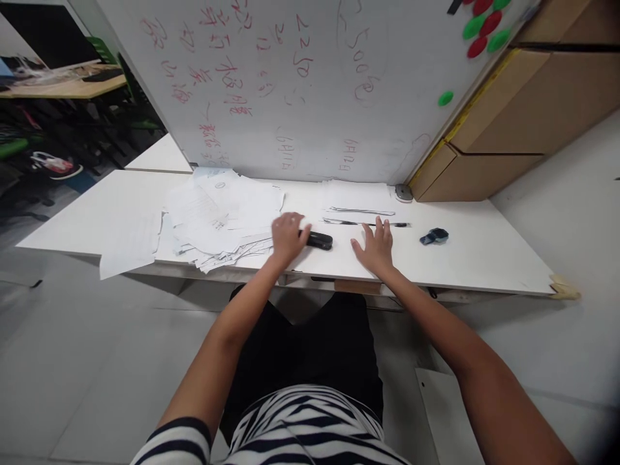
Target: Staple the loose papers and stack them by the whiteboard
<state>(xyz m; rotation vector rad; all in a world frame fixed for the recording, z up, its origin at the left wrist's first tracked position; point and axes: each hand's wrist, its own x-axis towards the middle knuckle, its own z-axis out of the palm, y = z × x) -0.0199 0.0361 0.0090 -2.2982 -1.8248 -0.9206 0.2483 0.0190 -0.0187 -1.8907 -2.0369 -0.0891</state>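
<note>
My left hand [287, 236] rests on the white table [484, 252] with its fingers curled over one end of a black stapler [318, 241]. Just left of it lies a loose pile of white papers [217, 216]. My right hand [374, 246] lies flat on the table with fingers spread, holding nothing. Beyond its fingertips lie a black pen [365, 223] and a thin metal strip [362, 211] on a sheet of paper.
A small dark blue object [434, 236] sits to the right. A whiteboard [310, 84] with red writing and coloured magnets [482, 29] stands behind the table. Cardboard boxes [523, 116] lean at the back right. A grey round object [403, 192] sits by the board.
</note>
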